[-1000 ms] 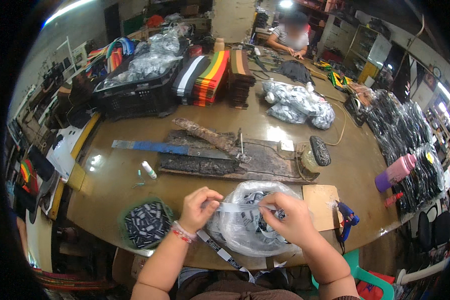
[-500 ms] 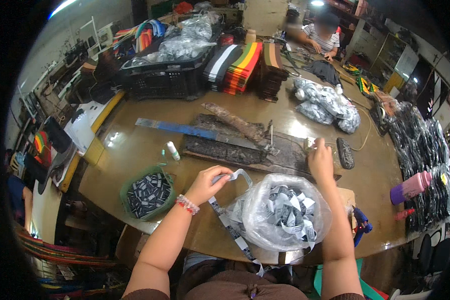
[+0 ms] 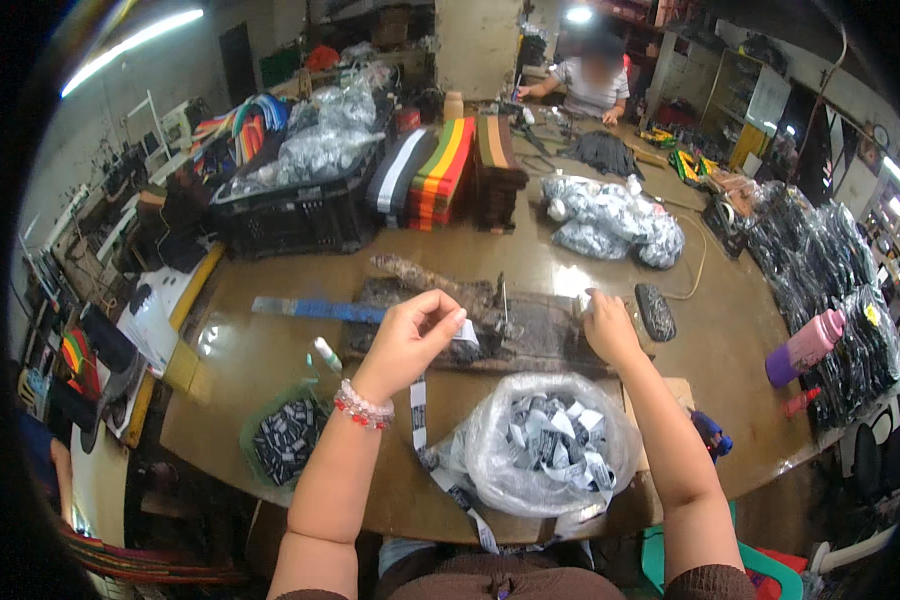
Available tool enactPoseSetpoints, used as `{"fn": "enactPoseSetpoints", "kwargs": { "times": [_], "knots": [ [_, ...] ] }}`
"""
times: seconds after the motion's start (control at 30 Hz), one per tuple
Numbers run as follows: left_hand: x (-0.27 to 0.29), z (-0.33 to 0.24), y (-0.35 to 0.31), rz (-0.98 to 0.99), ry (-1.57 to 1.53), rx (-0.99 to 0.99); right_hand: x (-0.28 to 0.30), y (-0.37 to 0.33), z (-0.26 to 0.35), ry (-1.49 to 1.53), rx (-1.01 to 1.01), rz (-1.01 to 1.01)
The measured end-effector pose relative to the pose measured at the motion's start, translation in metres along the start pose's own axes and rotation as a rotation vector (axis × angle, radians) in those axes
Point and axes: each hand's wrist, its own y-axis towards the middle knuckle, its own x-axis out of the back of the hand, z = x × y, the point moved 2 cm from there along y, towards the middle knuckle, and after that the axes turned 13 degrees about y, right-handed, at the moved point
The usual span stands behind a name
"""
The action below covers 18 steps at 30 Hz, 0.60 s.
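My left hand (image 3: pixel 410 345), with a beaded bracelet on its wrist, pinches a black-and-white label ribbon (image 3: pixel 418 415) above a dark worn board (image 3: pixel 550 330). A white end shows past its fingertips, and the strip hangs down toward the table's front edge. Over the board's right part, my right hand (image 3: pixel 610 328) is closed, fingertips together beside a small pale piece; what they hold is too small to make out. Between my forearms stands a clear plastic bag (image 3: pixel 480 450) full of label ribbon. A blue metal ruler (image 3: pixel 310 308) lies partly across the board.
At left are a green basket (image 3: pixel 255 435) of small cut labels and a white glue tube (image 3: pixel 326 352). A black case (image 3: pixel 655 312) lies right of the board, a pink-purple bottle (image 3: pixel 805 348) farther right. Strap stacks (image 3: pixel 440 180) and a black crate (image 3: pixel 290 220) stand behind. Someone sits opposite.
My left hand has moved forward over the board, drawing the ribbon with it. My right hand stays over the board's right part. The view has shifted.
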Motion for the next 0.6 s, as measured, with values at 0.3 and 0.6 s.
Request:
{"fn": "enactPoseSetpoints", "kwargs": {
  "times": [0.3, 0.6],
  "knots": [
    [-0.010, -0.046, 0.051, 0.053, -0.092, -0.110, 0.013, 0.020, -0.005, -0.032, -0.191, 0.043],
    [-0.005, -0.055, 0.055, 0.016, -0.104, -0.214, 0.009, -0.001, 0.018, 0.239, -0.103, 0.069]
  ]
}}
